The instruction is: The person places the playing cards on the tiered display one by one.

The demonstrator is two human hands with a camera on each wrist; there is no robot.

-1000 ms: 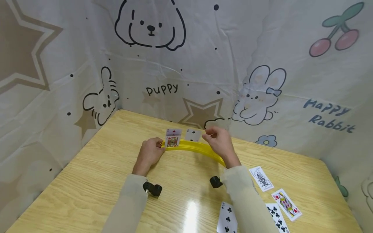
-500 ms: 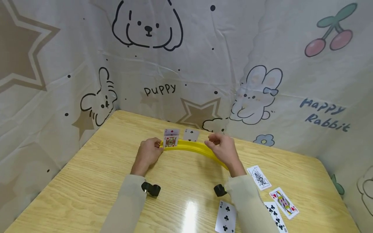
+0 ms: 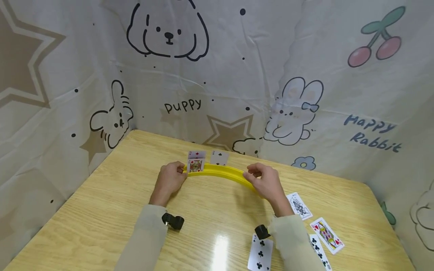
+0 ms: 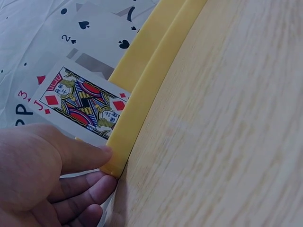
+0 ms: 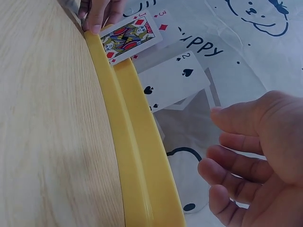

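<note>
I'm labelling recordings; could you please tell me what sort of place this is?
Probably an indoor booth: cartoon-printed fabric hangs behind a wood-grain table bearing playing cards and a yellow rack.

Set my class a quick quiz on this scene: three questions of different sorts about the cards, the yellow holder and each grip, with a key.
1. Which card stands directly in front of the three of diamonds in the yellow holder?
2. True or false: the right grip is pinching a card.
3. The left grip pinches: A, the queen of hearts; B, the holder's end; C, the three of clubs.

Key:
1. Jack of diamonds.
2. False; it holds nothing.
3. B.
</note>
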